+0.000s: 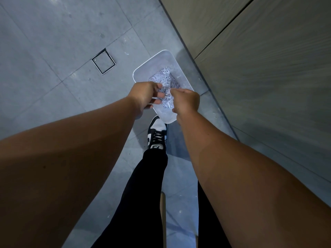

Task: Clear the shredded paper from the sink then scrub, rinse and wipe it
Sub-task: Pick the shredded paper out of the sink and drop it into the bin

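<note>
Shredded paper [164, 78] lay heaped in the white tub [165, 116] on the floor [53, 42] beside the cabinet [250, 68]; left hand [145, 95] loose, fingers apart, right hand [187, 102] bunched, contents untellable, and both were best kept low inside the rim so clinging strips fell in.

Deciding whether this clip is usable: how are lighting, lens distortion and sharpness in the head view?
Head view: dim, bluish light, no glare; the wide-angle lens bends the floor joints and swells the forearms toward the frame edges; shredded paper in the white tub is sharp, softer between the left hand and right hand; a soft shadow falls beside the shoe.
</note>
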Motion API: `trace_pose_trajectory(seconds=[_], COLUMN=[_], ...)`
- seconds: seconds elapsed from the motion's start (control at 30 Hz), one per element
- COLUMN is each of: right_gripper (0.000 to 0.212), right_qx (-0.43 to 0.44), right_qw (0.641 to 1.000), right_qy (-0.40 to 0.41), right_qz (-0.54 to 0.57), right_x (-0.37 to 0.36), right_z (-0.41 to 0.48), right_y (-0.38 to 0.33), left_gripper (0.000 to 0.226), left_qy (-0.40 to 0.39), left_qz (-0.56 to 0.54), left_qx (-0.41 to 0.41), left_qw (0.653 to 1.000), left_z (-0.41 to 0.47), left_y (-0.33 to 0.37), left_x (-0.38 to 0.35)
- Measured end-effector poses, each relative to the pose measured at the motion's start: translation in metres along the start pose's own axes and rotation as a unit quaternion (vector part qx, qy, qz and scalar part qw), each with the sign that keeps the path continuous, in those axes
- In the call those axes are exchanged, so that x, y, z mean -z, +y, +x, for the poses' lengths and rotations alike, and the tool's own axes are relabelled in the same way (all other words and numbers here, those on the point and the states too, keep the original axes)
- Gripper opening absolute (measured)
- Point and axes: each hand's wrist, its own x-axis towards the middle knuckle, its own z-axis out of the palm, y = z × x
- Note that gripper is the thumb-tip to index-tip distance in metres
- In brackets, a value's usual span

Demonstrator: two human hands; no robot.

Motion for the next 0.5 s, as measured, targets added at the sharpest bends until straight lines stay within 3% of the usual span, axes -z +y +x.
trace_pose_trajectory(seconds=[0.13, 0.2, 0.33, 0.5], right_gripper=[0.012, 0.013, 0.045, 0.036], right_qx=[-0.02, -0.042, -0.043, -0.047], right_qw=[1.0, 0.999, 0.999, 0.999], right_qy=[0.019, -0.009, -0.02, -0.014], right_qz=[-0.012, 0.006, 0.016, 0.011], right_x=[0.004, 0.007, 0.01, 0.019], right_z=[-0.001, -0.002, -0.003, -0.003], right_y=[-0.001, -0.002, -0.001, -0.002], left_gripper=[0.027, 0.025, 0.024, 0.024], left_qy=[0.018, 0.028, 0.034, 0.034], left_qz=[-0.004, -0.003, 0.001, 0.012], left_qx=[0.0, -0.004, -0.016, -0.031], left_qw=[1.0, 1.0, 0.999, 0.999], left_z=[0.0, -0.001, -0.002, -0.006], left_y=[-0.002, -0.004, -0.006, -0.009], left_x=[0.002, 0.002, 0.003, 0.0])
